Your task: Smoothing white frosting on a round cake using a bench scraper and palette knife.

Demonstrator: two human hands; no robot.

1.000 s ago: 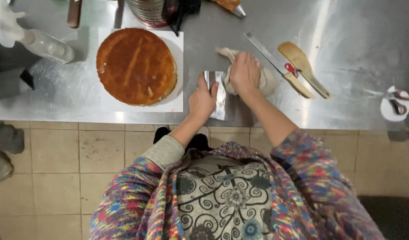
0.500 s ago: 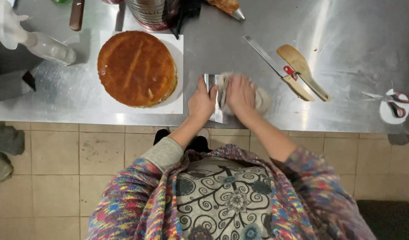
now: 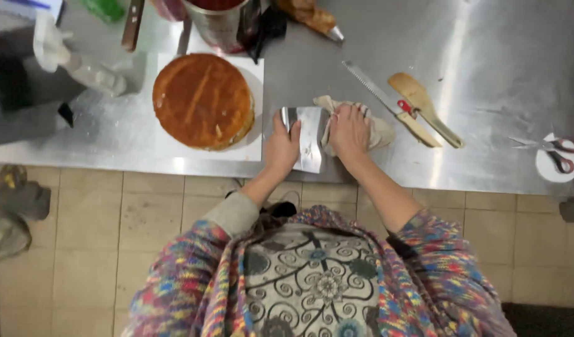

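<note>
The metal scraper (image 3: 309,138) sits at the near edge of the steel counter (image 3: 486,75), just right of the round brown cake (image 3: 202,100) on its white board. The left hand (image 3: 282,145) is clamped on the scraper's left edge; the right hand (image 3: 349,130) presses a beige cloth (image 3: 377,128) against the blade. Wiping well likely means bracing the blade flat and stroking away from the edge. Farther right lie a serrated knife (image 3: 377,93), a wooden spatula (image 3: 424,106) and scissors (image 3: 549,150).

Cake (image 3: 202,100) left of scraper (image 3: 309,138)
</note>
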